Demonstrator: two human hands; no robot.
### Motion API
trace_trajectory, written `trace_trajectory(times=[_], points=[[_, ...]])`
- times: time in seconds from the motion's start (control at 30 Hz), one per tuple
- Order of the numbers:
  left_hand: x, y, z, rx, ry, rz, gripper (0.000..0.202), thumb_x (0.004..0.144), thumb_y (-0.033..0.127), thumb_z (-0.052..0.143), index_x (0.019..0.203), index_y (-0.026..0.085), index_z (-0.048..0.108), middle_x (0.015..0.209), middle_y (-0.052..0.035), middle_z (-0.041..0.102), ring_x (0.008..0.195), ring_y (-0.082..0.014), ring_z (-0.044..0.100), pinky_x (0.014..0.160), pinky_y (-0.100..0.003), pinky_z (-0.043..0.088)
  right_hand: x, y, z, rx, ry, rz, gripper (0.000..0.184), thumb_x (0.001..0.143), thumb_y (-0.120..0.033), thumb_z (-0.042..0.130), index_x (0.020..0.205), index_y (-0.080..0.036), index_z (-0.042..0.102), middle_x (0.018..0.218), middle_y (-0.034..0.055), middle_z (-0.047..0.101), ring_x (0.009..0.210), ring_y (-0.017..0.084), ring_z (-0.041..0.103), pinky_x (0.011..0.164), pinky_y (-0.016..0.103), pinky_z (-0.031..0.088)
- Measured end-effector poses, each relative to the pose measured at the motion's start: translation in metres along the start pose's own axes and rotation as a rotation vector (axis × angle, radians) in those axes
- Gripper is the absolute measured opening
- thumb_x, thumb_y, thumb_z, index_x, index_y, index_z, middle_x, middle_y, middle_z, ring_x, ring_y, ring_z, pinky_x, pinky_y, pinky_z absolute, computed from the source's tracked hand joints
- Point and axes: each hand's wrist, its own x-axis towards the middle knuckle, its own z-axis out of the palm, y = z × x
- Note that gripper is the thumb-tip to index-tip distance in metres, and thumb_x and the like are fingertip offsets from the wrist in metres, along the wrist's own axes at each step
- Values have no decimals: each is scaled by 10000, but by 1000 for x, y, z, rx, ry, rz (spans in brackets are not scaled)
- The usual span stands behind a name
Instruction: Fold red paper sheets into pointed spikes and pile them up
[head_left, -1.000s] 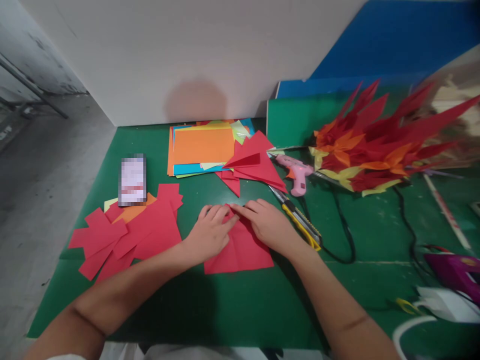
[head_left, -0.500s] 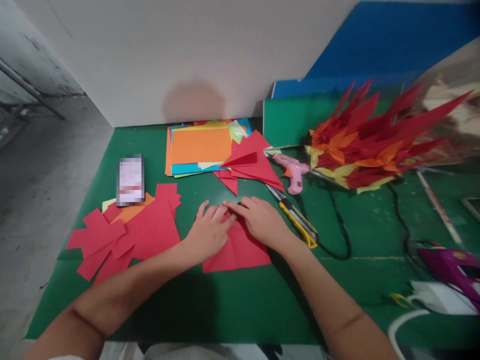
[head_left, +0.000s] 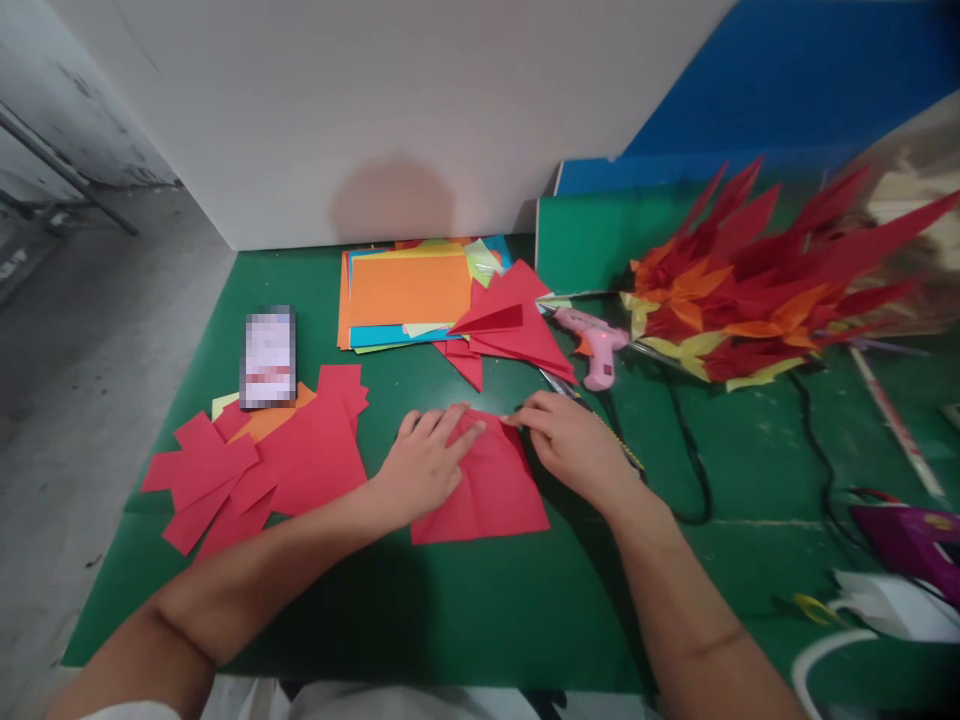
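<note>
On the green counter (head_left: 337, 612), directly before the body: a red paper sheet (head_left: 499, 495), narrower at the far end, with a faint crease running down toward the near edge. Over the far left part, the left hand (head_left: 424, 455), palm down, fingers loosely spread and resting on the paper rather than wrapped around anything. At the far right edge, the right hand (head_left: 574, 440), fingers curled and tips drawn in against the paper; impossible to tell from this angle whether pinching the edge or only touching it.

Likely very light and thin, stiff enough to keep a crease, yet soft enough to buckle under a sideways push. Probably prone to slide on the smooth counter without steadying, and easy to wrinkle or tear with a sharp tug. Best held down with flat fingers near the middle, and taken between thumb and forefinger at an edge or corner, clear of the crease. Press evenly along a fold; avoid dragging across it. Mind the utility knife (head_left: 555, 383), partly hidden behind the right hand, and the pink glue gun (head_left: 600, 355), just beside the red folded papers (head_left: 521, 330).
</note>
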Motion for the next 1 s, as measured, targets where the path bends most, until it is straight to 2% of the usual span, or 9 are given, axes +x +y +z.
trace_trajectory(times=[0.17, 0.27, 0.33, 0.4, 0.5, 0.6, 0.7, 0.83, 1.0], points=[[-1, -2, 1, -37, 18, 9, 511, 852, 161, 431, 1357, 236, 443, 1438, -81, 419, 1158, -249, 448, 944, -423, 342, -4, 0, -1, -62, 97, 9, 262, 846, -90, 432, 761, -184, 660, 807, 75, 611, 754, 200, 570, 666, 315, 449], [-1, -2, 1, -45, 36, 8, 514, 841, 151, 440, 1347, 238, 454, 1441, -74, 411, 1144, -248, 457, 954, -427, 340, -2, -8, 4, 3, 201, 29, 247, 850, -81, 411, 836, -181, 636, 855, 80, 631, 812, 209, 586, 727, 332, 463], [-1, -2, 0, -54, 43, 7, 505, 833, 141, 445, 1328, 236, 474, 1419, -64, 432, 1135, -244, 462, 974, -432, 332, 0, -13, 8, 58, 241, 44, 180, 875, -140, 443, 936, -165, 611, 908, 94, 642, 880, 229, 589, 788, 359, 467], [0, -2, -1, -71, 46, 11, 498, 826, 129, 447, 1313, 229, 486, 1368, -60, 478, 1134, -240, 462, 992, -435, 326, 2, -15, 11, 92, 222, 68, 155, 884, -231, 498, 993, -158, 580, 902, 97, 648, 863, 245, 589, 772, 379, 473], [0, -2, -1, -103, 60, 14, 479, 825, 125, 442, 1294, 210, 493, 1290, -66, 526, 1141, -245, 460, 1006, -446, 319, 3, -16, 14, 149, 183, 104, 245, 854, -302, 573, 1063, -175, 547, 887, 82, 641, 835, 249, 583, 741, 385, 476], [0, -2, 1, -148, 95, -19, 467, 819, 124, 428, 1280, 168, 486, 1263, -97, 531, 1122, -244, 483, 1015, -449, 315, 3, -18, 16, 219, 179, 115, 259, 840, -259, 587, 1086, -196, 538, 846, 57, 625, 798, 233, 573, 725, 374, 472], [0, -2, 2, -197, 133, -56, 498, 793, 106, 421, 1289, 140, 455, 1323, -127, 486, 1125, -237, 493, 1019, -432, 313, 4, -24, 18, 268, 200, 105, 214, 849, -188, 548, 1063, -200, 543, 835, 52, 621, 788, 222, 567, 721, 367, 466], [1, -3, 1, -212, 118, -42, 522, 779, 97, 418, 1299, 135, 437, 1319, -126, 495, 1123, -246, 494, 1011, -431, 318, 4, -32, 22, 320, 208, 45, 185, 862, -134, 493, 1031, -202, 528, 862, 60, 621, 800, 211, 575, 737, 364, 468], [1, -4, 2, -234, 110, -16, 421, 802, 115, 430, 1217, 140, 495, 1230, -121, 546, 1117, -251, 501, 1010, -441, 332, 1, -35, 19, 342, 101, -19, 197, 856, -287, 590, 1013, -196, 512, 902, 83, 629, 832, 225, 583, 720, 364, 480]])
